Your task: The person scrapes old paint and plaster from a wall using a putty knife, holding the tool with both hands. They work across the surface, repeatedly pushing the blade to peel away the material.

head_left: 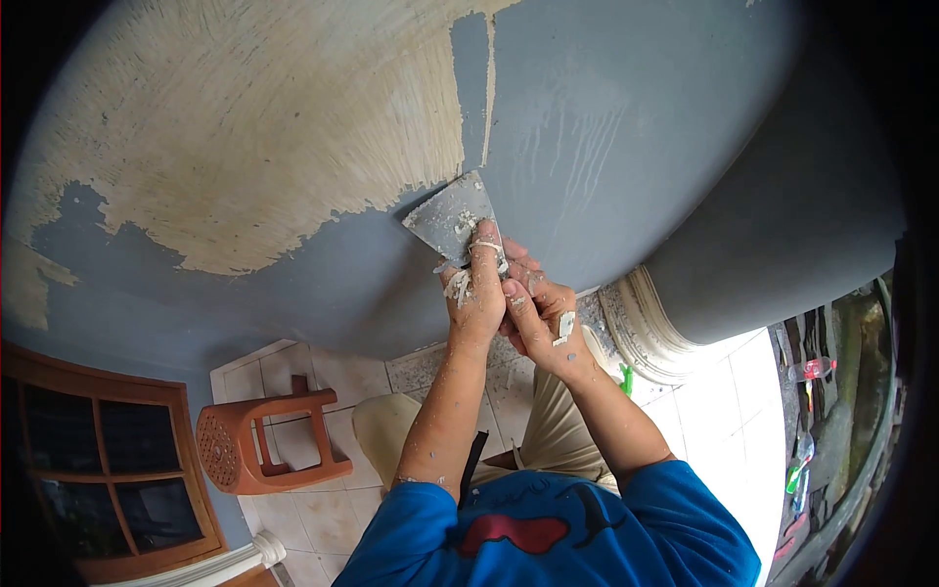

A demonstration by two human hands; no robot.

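A wide scraper (pixel 452 217) with a flat metal blade is held in front of the wall, its blade edge at the lower border of the bare patch. My left hand (pixel 476 298) is closed around the scraper near the blade's base, one finger lying along the metal. Close against it, my right hand (pixel 543 318) is closed at the handle end; the handle itself is mostly hidden by both hands. Paint flakes cling to the blade, my fingers and my forearms. A larger pale flake (pixel 564 328) sticks to the back of my right hand.
Grey paint covers the wall (pixel 626 108), with a big beige stripped area (pixel 284 127) at upper left. An orange plastic stool (pixel 279 440) lies on its side on the tiled floor (pixel 318 519). A round column (pixel 782 215) stands right; a wooden-framed window (pixel 108 470) is lower left.
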